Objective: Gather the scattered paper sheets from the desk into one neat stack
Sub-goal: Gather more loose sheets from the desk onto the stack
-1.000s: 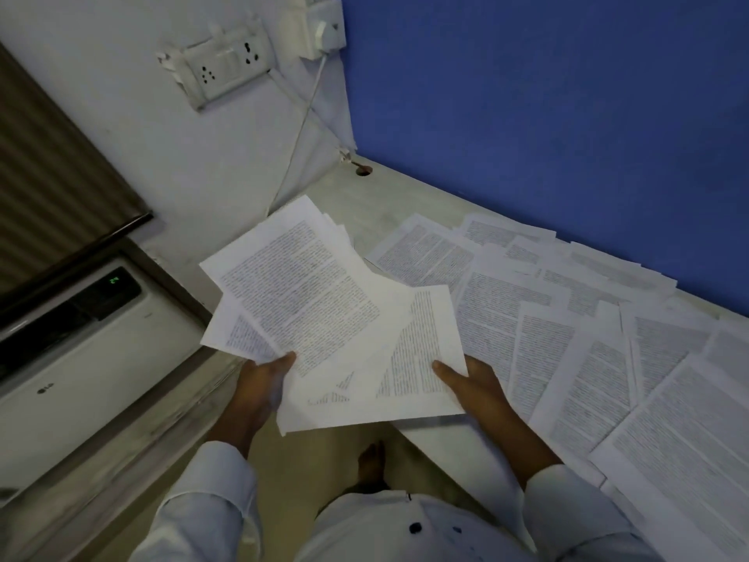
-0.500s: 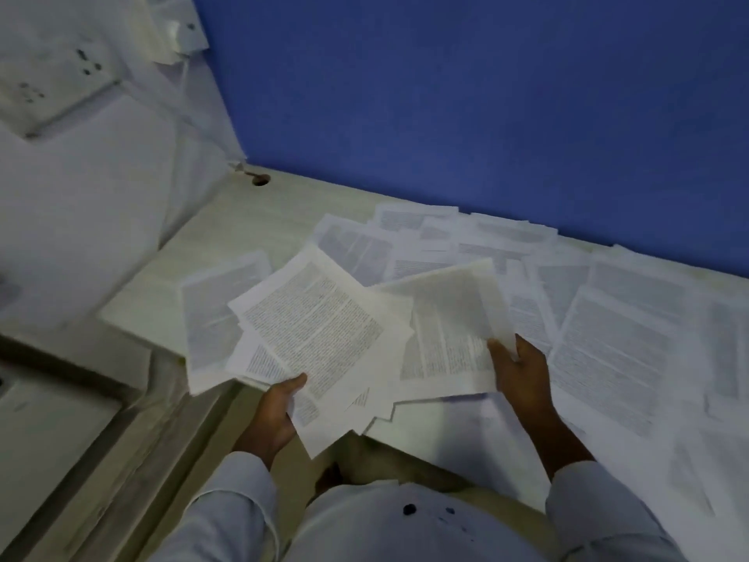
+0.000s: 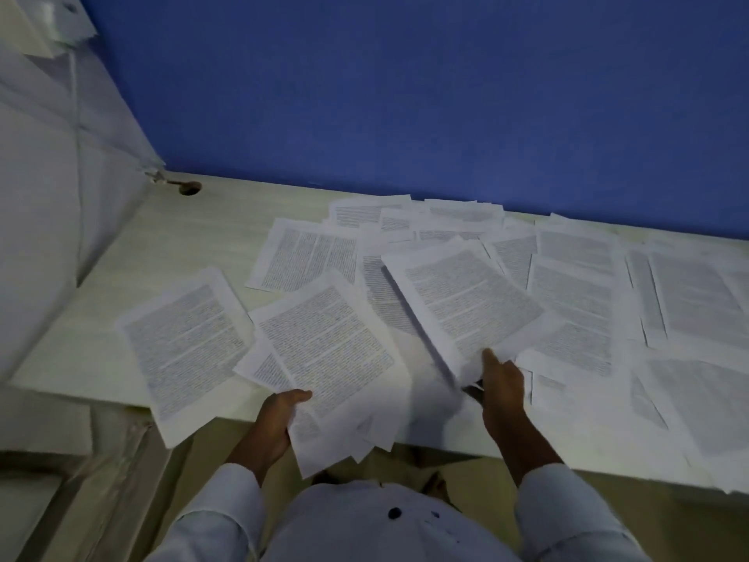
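Printed white paper sheets are scattered over the pale desk (image 3: 121, 277). My left hand (image 3: 279, 415) grips a loose bundle of sheets (image 3: 328, 354) by its lower edge, fanned out over the desk's front edge. My right hand (image 3: 500, 383) pinches the lower corner of another printed sheet (image 3: 466, 302), which is lifted and tilted above the pile. One sheet (image 3: 182, 342) lies at the left, overhanging the front edge. Several overlapping sheets (image 3: 575, 285) cover the middle and right of the desk up to the wall.
A blue wall (image 3: 405, 95) backs the desk. A white side wall (image 3: 48, 176) stands at the left, with a cable running down to a hole (image 3: 188, 189) in the desk's back corner. My white shirt and sleeves fill the bottom.
The view has swung right and the air conditioner has left the frame. My hands have separated: the right one now holds its sheet apart from the left hand's bundle, further right and raised.
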`<state>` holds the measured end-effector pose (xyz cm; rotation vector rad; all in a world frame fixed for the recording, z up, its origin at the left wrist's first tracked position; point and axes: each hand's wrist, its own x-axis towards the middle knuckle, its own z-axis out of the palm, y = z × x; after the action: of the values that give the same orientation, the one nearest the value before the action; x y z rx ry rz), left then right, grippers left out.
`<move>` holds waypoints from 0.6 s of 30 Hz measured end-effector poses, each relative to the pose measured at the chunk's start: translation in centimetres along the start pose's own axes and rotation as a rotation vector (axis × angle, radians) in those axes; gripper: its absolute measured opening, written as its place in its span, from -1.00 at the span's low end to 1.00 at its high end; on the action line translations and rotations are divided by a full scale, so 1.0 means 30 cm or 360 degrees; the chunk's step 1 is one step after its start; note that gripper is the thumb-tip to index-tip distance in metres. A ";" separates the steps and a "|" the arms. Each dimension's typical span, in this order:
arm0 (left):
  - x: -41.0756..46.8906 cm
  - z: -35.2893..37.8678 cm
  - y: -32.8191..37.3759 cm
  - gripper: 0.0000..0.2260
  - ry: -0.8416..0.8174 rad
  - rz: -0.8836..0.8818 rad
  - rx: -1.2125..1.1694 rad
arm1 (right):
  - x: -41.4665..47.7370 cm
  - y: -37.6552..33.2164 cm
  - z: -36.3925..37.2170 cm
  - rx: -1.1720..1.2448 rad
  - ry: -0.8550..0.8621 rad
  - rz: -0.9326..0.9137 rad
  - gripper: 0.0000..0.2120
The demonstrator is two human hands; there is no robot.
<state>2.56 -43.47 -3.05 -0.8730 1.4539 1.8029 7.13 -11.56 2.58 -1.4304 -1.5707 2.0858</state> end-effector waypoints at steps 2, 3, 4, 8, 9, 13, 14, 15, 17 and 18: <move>0.005 -0.007 0.003 -0.76 0.0012 -0.0007 0.0038 | -0.042 0.048 0.022 -0.0157 -0.0182 0.0187 -0.68; 0.012 -0.011 0.003 -0.76 -0.0004 -0.0003 0.0043 | -0.072 0.072 0.037 -0.0230 -0.0253 0.0249 -0.72; 0.018 -0.014 0.001 -0.75 -0.0017 0.0005 0.0065 | -0.104 0.099 0.053 -0.0297 -0.0309 0.0283 -0.76; 0.029 -0.021 -0.005 -0.66 -0.0041 0.0076 0.0135 | -0.204 0.206 0.104 -0.0498 -0.0499 0.0310 -0.82; 0.026 -0.020 -0.005 -0.68 -0.0060 0.0095 0.0150 | -0.222 0.225 0.115 -0.0556 -0.0529 0.0319 -0.79; 0.012 -0.021 -0.007 -0.86 -0.0097 0.0117 0.0191 | -0.290 0.274 0.153 -0.0671 -0.0672 0.0407 -0.74; 0.012 -0.023 -0.010 -0.86 -0.0103 0.0130 0.0200 | -0.307 0.282 0.159 -0.0666 -0.0701 0.0449 -0.72; 0.011 -0.026 -0.013 -0.88 -0.0100 0.0136 0.0212 | -0.319 0.289 0.162 -0.0675 -0.0732 0.0492 -0.70; 0.015 -0.038 -0.021 -0.90 -0.0084 0.0135 0.0240 | -0.331 0.305 0.162 -0.0742 -0.0793 0.0544 -0.66; 0.018 -0.043 -0.024 -0.90 -0.0081 0.0122 0.0253 | -0.335 0.310 0.160 -0.0777 -0.0814 0.0552 -0.65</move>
<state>2.97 -44.56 -4.09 -0.6951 1.5928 1.7241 12.42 -24.96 0.83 -1.4640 -2.2981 2.5383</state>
